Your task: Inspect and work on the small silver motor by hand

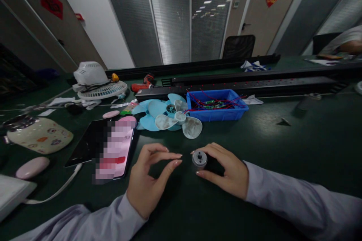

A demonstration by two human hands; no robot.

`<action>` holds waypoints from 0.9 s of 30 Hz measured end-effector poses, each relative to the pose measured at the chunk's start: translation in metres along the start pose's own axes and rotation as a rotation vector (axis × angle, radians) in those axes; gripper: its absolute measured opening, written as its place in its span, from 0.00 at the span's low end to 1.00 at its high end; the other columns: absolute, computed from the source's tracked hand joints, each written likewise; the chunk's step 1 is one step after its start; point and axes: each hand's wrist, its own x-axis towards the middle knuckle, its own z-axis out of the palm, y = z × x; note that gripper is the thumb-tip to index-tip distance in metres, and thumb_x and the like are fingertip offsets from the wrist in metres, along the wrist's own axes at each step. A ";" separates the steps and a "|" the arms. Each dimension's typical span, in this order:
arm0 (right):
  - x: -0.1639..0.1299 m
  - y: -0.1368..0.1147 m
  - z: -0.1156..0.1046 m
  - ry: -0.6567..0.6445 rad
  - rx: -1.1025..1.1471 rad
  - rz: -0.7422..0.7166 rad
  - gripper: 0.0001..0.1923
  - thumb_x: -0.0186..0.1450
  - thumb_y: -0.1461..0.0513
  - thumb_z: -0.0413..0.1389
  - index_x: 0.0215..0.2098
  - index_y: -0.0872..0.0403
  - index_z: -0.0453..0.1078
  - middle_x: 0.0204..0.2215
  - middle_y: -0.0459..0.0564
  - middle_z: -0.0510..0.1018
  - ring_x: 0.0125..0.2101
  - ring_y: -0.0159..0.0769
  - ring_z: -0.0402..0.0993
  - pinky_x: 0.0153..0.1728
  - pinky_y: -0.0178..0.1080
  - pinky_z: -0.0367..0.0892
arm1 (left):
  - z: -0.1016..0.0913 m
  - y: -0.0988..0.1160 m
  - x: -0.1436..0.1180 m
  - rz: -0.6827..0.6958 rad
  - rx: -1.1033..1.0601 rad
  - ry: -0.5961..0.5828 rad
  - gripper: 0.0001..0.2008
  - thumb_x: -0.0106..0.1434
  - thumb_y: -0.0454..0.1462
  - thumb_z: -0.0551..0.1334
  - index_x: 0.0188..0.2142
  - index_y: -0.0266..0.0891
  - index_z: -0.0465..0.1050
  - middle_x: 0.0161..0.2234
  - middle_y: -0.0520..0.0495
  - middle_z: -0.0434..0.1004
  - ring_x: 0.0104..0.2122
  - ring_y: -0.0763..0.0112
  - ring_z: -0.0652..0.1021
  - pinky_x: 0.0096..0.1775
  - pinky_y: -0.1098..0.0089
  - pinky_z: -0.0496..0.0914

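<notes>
Right now the right hand pinches a small metal motor on the green table. Just beside it, the left hand hovers empty, its fingers loosely curled. Pale blue fan blades lie behind.

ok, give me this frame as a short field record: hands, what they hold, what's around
right hand: fingers wrapped round a small grey motor, its end face toward the camera
left hand: empty, thumb and forefinger spread, just left of the motor, not touching it
surface: dark green table
behind hands: pale blue fan blades, blue bin with red wires
left side: phone, white fan housing
far right: another person's arm
</notes>
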 end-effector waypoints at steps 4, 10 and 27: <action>0.000 0.000 0.000 0.004 -0.002 0.008 0.16 0.60 0.61 0.61 0.45 0.54 0.67 0.39 0.51 0.75 0.40 0.41 0.70 0.43 0.44 0.64 | -0.017 -0.013 -0.008 -0.082 0.122 -0.180 0.14 0.59 0.34 0.65 0.42 0.43 0.62 0.33 0.51 0.81 0.36 0.63 0.82 0.42 0.60 0.74; 0.000 0.000 -0.001 -0.013 -0.008 0.007 0.16 0.60 0.61 0.60 0.46 0.54 0.67 0.39 0.51 0.75 0.40 0.41 0.70 0.42 0.45 0.65 | -0.022 -0.018 -0.008 -0.018 0.262 -0.205 0.16 0.54 0.37 0.68 0.42 0.43 0.67 0.38 0.48 0.80 0.41 0.60 0.80 0.44 0.58 0.74; 0.000 0.003 0.002 0.009 -0.005 -0.026 0.15 0.61 0.61 0.60 0.45 0.54 0.66 0.37 0.51 0.75 0.38 0.40 0.69 0.40 0.43 0.64 | 0.037 0.010 0.005 0.213 -0.148 0.088 0.17 0.59 0.27 0.64 0.43 0.44 0.61 0.35 0.50 0.77 0.41 0.68 0.75 0.45 0.64 0.68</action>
